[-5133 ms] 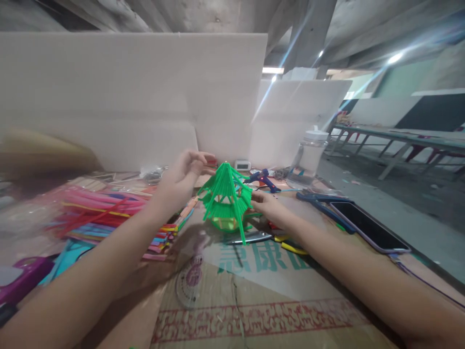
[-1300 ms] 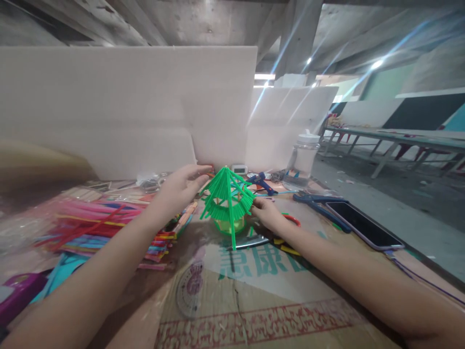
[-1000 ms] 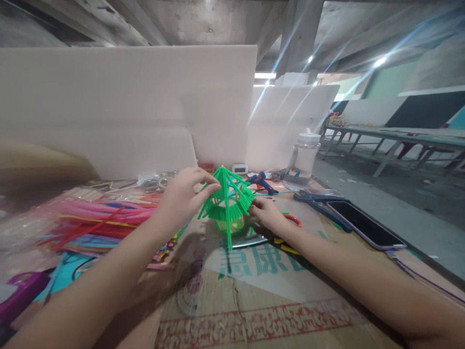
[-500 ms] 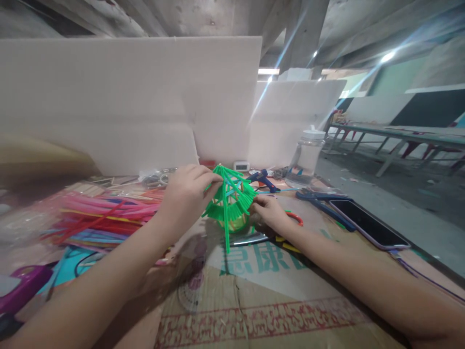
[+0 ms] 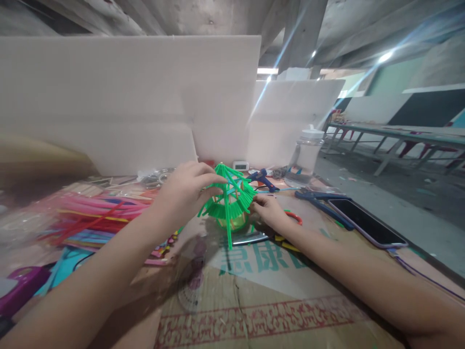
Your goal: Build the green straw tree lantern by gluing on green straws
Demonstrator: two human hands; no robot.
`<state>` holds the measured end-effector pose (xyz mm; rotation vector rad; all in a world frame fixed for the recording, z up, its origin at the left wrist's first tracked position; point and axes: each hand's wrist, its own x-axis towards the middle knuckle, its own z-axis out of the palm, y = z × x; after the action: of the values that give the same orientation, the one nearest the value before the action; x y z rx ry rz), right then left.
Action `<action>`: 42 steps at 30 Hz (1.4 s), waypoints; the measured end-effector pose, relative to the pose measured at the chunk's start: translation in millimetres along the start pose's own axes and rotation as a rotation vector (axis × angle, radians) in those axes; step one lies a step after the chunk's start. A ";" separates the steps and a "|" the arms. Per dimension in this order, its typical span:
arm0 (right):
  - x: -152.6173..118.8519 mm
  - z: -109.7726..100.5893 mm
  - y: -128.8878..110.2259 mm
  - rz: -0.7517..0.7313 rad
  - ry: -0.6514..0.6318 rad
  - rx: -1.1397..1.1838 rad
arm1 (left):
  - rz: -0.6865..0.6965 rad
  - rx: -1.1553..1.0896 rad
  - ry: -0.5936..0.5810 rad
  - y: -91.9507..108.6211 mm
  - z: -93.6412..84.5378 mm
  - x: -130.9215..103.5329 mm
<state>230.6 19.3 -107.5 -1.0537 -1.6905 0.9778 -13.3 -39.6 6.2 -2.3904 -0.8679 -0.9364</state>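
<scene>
A small cone-topped structure of green fuzzy stems (image 5: 232, 206) stands on the cardboard, with thin sticks showing between the stems. One long green stem hangs down its front, past the base. My left hand (image 5: 192, 186) is at the upper left of the structure, its fingers bent and apart around the green stems near the top; what lies between the fingertips is hard to make out. At the structure's right edge, my right hand (image 5: 268, 209) has its fingertips closed on the green fringe.
Coloured fuzzy stems (image 5: 105, 218) lie left. Behind the structure are a blue glue gun (image 5: 264, 180) and a small white display (image 5: 240, 166). To the right are a bottle (image 5: 305, 155), blue pliers (image 5: 327, 206) and a phone (image 5: 366, 223). A purple tool (image 5: 27, 288) is lower left.
The fingers of my left hand have spread a little and reach further over the structure's top. The hanging green stem has shifted slightly right. My right hand has hardly moved.
</scene>
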 end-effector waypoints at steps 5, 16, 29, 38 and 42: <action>0.0 0.8 -1.5 0.008 0.013 0.007 | 0.078 0.035 -0.024 -0.3 7.9 -3.2; 3.0 -0.2 3.7 0.056 0.005 0.021 | -0.329 -0.553 0.036 3.9 -1.5 -0.6; 6.6 -4.0 4.8 0.122 0.009 0.059 | -0.612 -0.354 0.129 -24.8 -21.7 -2.2; 3.3 -3.1 -4.0 0.142 0.002 0.060 | -0.646 -0.082 -0.020 -34.8 -5.4 -2.9; 4.9 -2.1 -1.2 0.136 -0.006 0.052 | -0.469 -0.134 -0.029 -28.3 5.2 -1.3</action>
<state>231.1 23.9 -104.5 -1.1432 -1.6064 1.1070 -31.1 -17.0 6.3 -2.3576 -1.4588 -1.1609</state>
